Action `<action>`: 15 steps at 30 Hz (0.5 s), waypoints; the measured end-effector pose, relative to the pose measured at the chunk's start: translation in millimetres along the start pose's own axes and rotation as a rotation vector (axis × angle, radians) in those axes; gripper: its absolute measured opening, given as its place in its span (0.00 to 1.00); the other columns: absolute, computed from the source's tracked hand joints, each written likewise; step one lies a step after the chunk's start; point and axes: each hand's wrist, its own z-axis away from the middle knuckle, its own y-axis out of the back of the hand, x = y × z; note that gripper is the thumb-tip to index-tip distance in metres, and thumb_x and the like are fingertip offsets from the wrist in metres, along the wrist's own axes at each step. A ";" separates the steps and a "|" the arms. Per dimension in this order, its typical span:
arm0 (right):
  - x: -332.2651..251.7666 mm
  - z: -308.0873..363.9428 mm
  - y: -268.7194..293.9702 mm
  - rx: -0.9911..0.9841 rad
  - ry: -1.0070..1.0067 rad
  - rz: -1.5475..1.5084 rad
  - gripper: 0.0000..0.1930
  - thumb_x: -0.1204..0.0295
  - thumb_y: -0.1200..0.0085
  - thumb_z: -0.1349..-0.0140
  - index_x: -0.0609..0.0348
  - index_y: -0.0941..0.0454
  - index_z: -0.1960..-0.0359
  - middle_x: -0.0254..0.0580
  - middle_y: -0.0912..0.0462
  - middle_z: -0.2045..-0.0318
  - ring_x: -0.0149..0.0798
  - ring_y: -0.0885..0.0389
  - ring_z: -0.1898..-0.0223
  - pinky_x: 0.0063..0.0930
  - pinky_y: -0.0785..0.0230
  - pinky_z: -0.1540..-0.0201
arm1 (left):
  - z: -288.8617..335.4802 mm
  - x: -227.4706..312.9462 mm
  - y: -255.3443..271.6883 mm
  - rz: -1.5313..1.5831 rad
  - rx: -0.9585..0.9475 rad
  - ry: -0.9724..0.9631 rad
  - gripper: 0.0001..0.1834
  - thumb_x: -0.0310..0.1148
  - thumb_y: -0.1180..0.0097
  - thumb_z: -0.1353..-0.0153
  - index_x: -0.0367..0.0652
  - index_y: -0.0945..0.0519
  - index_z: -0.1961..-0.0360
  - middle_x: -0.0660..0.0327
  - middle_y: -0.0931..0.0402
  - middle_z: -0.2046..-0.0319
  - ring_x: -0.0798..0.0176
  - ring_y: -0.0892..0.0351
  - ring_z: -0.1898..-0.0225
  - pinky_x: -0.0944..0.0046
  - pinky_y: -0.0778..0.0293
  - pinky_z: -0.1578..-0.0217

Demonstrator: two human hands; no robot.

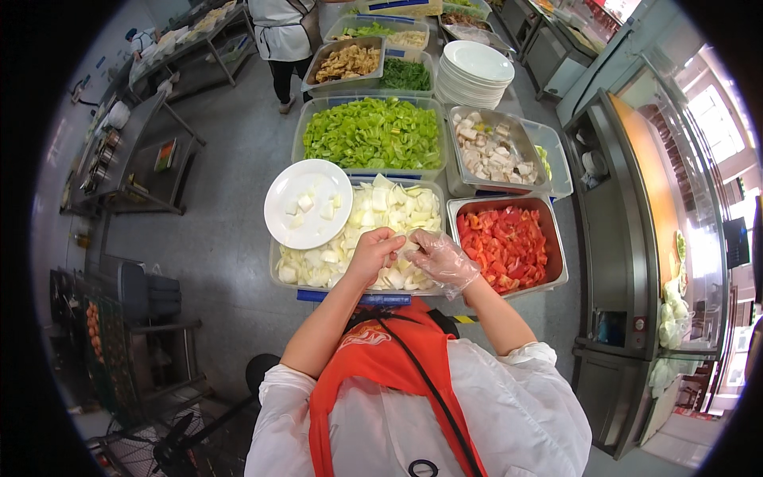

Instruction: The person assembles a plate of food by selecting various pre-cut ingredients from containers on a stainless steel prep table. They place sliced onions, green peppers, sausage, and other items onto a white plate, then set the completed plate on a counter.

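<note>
Above a clear tub of white cut onion (385,215), my two hands meet close together. My left hand (375,254) is bare, its fingers and thumb pinched. A clear plastic glove covers my right hand (442,259), whose fingers are curled shut near the left fingertips. Anything small between the fingers is too hidden to name. A white plate (296,219) with a few onion pieces on it rests over the tub's left corner. Beside my right hand stands a steel pan of chopped red tomato (505,248).
Beyond the onion lies a tub of chopped green vegetable (373,135), with a steel pan of pale cut pieces (494,151) at its right. A stack of white plates (477,71) stands farther back. Past more tubs, another person (278,36) stands. A steel cabinet (608,262) is at the right.
</note>
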 end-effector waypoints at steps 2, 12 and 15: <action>3.7 -3.3 -4.8 0.061 0.141 0.127 0.09 0.71 0.44 0.45 0.61 0.31 0.67 0.55 0.25 0.74 0.60 0.27 0.71 0.44 0.34 0.70 | -2.3 -0.3 3.8 0.111 0.010 0.098 0.08 0.32 0.41 0.42 0.43 0.26 0.75 0.66 0.29 0.81 0.73 0.33 0.85 0.74 0.41 0.86; 16.3 -9.2 -1.1 0.015 -0.017 -0.082 0.10 0.69 0.44 0.43 0.61 0.28 0.64 0.49 0.25 0.74 0.46 0.25 0.73 0.35 0.33 0.69 | -2.3 0.3 -3.8 -0.115 0.052 0.047 0.11 0.36 0.43 0.40 0.42 0.25 0.60 0.64 0.28 0.81 0.73 0.34 0.85 0.74 0.44 0.86; 23.9 -10.9 -7.0 0.059 0.006 -0.089 0.10 0.68 0.44 0.43 0.60 0.27 0.63 0.47 0.24 0.74 0.44 0.24 0.73 0.34 0.32 0.68 | -8.5 -4.7 1.5 -0.197 0.082 -0.006 0.13 0.35 0.43 0.40 0.42 0.24 0.57 0.64 0.27 0.79 0.74 0.33 0.85 0.74 0.44 0.86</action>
